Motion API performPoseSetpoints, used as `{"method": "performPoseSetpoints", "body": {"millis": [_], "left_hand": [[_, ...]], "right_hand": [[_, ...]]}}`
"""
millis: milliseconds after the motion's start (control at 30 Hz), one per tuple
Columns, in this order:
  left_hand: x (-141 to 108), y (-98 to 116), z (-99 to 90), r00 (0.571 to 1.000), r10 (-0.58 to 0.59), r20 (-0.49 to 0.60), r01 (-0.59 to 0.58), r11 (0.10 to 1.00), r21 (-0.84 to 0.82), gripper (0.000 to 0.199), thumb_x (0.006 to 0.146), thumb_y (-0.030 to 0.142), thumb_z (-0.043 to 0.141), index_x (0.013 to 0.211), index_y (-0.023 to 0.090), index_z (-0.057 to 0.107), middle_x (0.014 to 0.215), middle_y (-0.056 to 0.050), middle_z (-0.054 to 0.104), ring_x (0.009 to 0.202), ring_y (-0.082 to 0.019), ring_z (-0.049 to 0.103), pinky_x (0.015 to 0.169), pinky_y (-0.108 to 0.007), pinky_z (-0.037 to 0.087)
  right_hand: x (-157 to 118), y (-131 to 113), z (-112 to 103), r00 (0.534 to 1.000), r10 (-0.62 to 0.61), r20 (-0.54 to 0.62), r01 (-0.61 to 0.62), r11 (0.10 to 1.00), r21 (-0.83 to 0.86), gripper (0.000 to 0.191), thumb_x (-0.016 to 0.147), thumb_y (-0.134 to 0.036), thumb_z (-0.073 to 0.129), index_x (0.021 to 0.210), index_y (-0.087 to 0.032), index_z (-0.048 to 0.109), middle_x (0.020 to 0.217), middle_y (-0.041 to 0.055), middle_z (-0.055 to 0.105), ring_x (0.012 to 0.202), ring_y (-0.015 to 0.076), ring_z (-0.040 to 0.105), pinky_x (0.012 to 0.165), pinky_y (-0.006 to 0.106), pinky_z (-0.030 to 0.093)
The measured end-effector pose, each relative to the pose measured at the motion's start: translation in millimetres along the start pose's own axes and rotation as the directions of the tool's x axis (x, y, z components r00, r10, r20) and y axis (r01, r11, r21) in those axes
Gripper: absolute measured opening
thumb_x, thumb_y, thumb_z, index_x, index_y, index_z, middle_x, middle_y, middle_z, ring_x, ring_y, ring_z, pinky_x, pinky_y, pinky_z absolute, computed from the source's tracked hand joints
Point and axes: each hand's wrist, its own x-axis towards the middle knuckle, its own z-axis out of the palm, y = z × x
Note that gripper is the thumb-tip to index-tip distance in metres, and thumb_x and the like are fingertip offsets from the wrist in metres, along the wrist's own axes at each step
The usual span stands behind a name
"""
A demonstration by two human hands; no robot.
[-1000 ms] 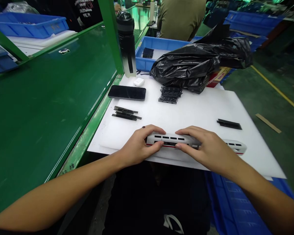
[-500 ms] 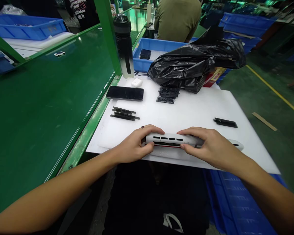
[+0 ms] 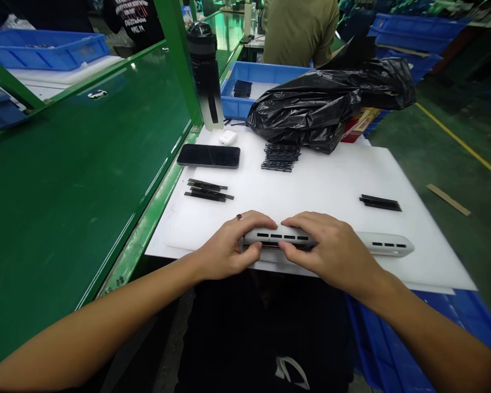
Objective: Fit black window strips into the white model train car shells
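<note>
A white toy train car (image 3: 281, 236) with dark window slots lies lengthwise across the near edge of the white worktop. My left hand (image 3: 229, 245) grips its left end, fingers on top and thumb on the near side. My right hand (image 3: 331, 248) holds it around the middle, thumb near the window row. Just to the right rests a second white train piece (image 3: 388, 244) with a rounded nose, partly hidden behind my right hand. Thin black strips (image 3: 208, 189) lie at the left, more black strips (image 3: 380, 203) at the right, and a pile of black slotted parts (image 3: 281, 157) farther back.
A phone (image 3: 208, 156), a white earphone case (image 3: 228, 137) and a tall bottle (image 3: 207, 76) stand at the left rear. A black plastic bag (image 3: 306, 109) covers the back right, before a blue bin (image 3: 237, 106). The green conveyor belt (image 3: 85, 180) runs along the left; another person sits beyond.
My right hand has slid left along the train car, closer to my left hand. More of the rounded train piece at the right now shows. The view has shifted slightly.
</note>
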Motion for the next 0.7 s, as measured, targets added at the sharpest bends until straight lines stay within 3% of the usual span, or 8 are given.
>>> {"method": "performPoseSetpoints", "body": {"millis": [100,200,333,400,567,700], "left_hand": [[0.3,-2.0,1.0,1.000,0.013,-0.001,-0.013,1.000,0.006,0.038,0.086,0.007,0.056,0.122,0.018,0.058,0.124,-0.008,0.062,0.117,-0.022,0.058,0.103,-0.034,0.045],[-0.4,-2.8,2.4,0.999,0.034,0.033,-0.034,0.999,0.010,0.037,0.089,0.008,0.056,0.124,0.018,0.058,0.127,-0.009,0.061,0.120,-0.021,0.056,0.104,-0.033,0.045],[-1.7,-2.7,3.4,0.996,0.056,0.069,-0.057,0.998,0.008,0.039,0.091,0.010,0.055,0.129,0.020,0.055,0.129,-0.010,0.060,0.122,-0.021,0.055,0.105,-0.034,0.045],[-2.0,-2.5,3.3,0.995,0.062,0.081,-0.063,0.998,0.009,0.040,0.092,0.010,0.054,0.130,0.020,0.054,0.130,-0.010,0.059,0.124,-0.021,0.054,0.106,-0.035,0.045],[-2.5,-2.6,4.2,0.993,0.060,0.102,-0.062,0.998,0.024,0.042,0.090,0.009,0.054,0.130,0.021,0.054,0.130,-0.010,0.058,0.123,-0.021,0.054,0.105,-0.034,0.045],[-2.7,-1.6,6.9,0.999,-0.043,-0.013,0.043,0.999,-0.018,0.049,0.087,0.019,0.065,0.134,0.022,0.050,0.130,-0.009,0.058,0.120,-0.023,0.057,0.104,-0.035,0.046]], "right_hand": [[-2.5,4.9,4.5,0.990,-0.126,-0.067,0.123,0.991,-0.044,0.022,0.089,-0.027,0.067,0.106,-0.014,0.068,0.102,0.0070,0.072,0.092,0.0242,0.067,0.082,0.040,0.054],[-9.9,14.3,0.2,0.981,-0.190,-0.047,0.187,0.981,-0.060,0.027,0.093,-0.030,0.063,0.115,-0.013,0.066,0.108,0.0090,0.071,0.098,0.0246,0.066,0.087,0.040,0.053],[-18.7,26.8,-14.5,0.983,-0.129,0.130,0.136,0.989,-0.049,0.042,0.092,-0.032,0.064,0.131,-0.018,0.059,0.120,0.0067,0.068,0.106,0.0250,0.064,0.090,0.040,0.053],[-19.8,29.7,-19.7,0.979,-0.097,0.178,0.102,0.994,-0.023,0.040,0.093,-0.032,0.064,0.131,-0.022,0.059,0.119,0.0033,0.068,0.104,0.0226,0.065,0.088,0.037,0.053],[-17.0,26.6,-20.9,0.984,-0.031,0.175,0.029,0.999,0.015,0.030,0.091,-0.029,0.065,0.121,-0.026,0.063,0.115,-0.0005,0.069,0.100,0.0194,0.065,0.085,0.033,0.052],[-21.9,23.8,-12.5,0.991,-0.106,0.075,0.112,0.991,-0.077,0.030,0.092,-0.026,0.064,0.121,-0.020,0.060,0.116,0.0059,0.067,0.102,0.0238,0.063,0.087,0.039,0.051]]}}
